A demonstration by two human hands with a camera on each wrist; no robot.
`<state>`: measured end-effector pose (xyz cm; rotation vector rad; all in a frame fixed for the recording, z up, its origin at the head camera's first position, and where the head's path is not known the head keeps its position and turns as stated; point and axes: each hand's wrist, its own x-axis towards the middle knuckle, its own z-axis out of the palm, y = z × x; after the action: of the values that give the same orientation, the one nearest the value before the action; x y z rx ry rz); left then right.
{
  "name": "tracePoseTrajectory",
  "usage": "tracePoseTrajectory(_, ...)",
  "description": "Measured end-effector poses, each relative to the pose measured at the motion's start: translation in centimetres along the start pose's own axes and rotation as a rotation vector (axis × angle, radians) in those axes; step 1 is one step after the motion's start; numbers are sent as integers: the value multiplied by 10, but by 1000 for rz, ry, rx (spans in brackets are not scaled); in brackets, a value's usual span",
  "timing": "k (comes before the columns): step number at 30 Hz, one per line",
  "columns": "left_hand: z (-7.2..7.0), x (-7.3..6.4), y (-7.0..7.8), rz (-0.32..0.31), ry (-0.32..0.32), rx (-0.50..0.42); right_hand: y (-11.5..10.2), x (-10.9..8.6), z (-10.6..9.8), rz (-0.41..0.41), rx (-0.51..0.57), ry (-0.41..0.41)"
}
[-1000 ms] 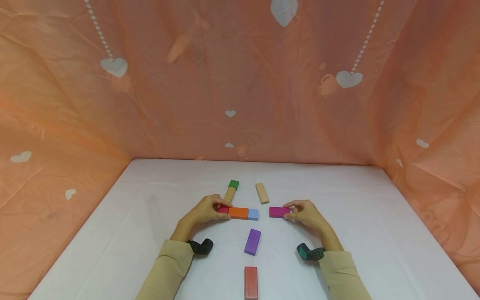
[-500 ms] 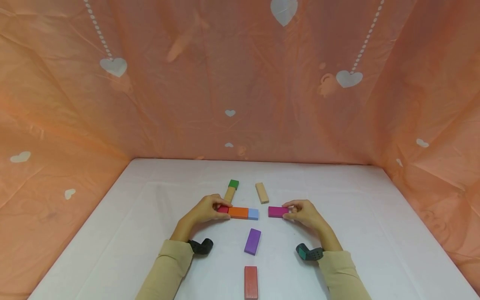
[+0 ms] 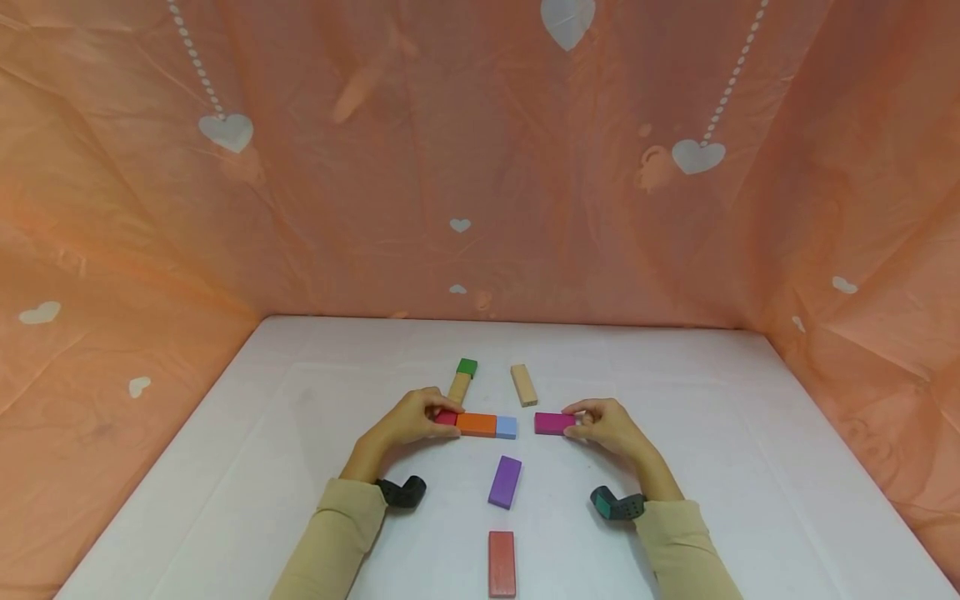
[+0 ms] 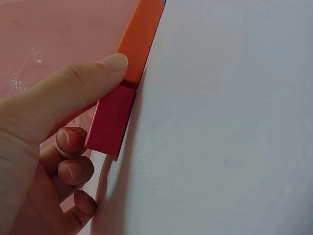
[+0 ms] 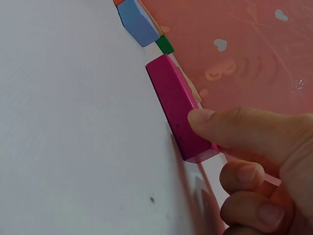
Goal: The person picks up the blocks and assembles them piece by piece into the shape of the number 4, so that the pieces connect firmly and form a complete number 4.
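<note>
My left hand (image 3: 411, 417) pinches an orange block (image 4: 142, 39) near its left end, the thumb on its near face. A crimson block (image 4: 111, 120) meets that end, partly covered by the fingers in the head view. A light blue block (image 3: 506, 427) sits against the orange one's right end, making a row. Across a small gap to the right is a magenta block (image 5: 176, 103). My right hand (image 3: 611, 427) pinches its right end between thumb and fingers, the other fingers curled below.
Behind the row lie a plain wooden block (image 3: 524, 385) and another wooden block (image 3: 459, 387) with a green block (image 3: 467, 367) at its far end. A purple block (image 3: 505, 482) and a salmon-red block (image 3: 502, 564) lie nearer on the white table (image 3: 750, 467).
The magenta block and my right hand have shifted slightly left, narrowing the gap to the light blue block. My left hand and the row stay nearly still.
</note>
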<state>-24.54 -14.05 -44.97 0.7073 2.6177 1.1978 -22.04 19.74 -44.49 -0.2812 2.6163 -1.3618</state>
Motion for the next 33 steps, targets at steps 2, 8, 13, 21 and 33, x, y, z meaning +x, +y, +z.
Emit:
tracePoseTrajectory(2,0,0,0,3,1,1,0,0,0,-1,3,-1)
tracePoseTrajectory(8,1,0,0,-5,-3,-1,-1,-1,2,-2,18,-12)
tracePoseTrajectory(13,1,0,0,-6,-4,-7,-2,-1,3,-4,-1,-9)
tracePoseTrajectory(21,0,0,1,-14,0,16,-2,0,4,-23,-4,-7)
tracePoseTrajectory(33,0,1,0,-19,-5,-5,-4,1,7,-22,-9,-14)
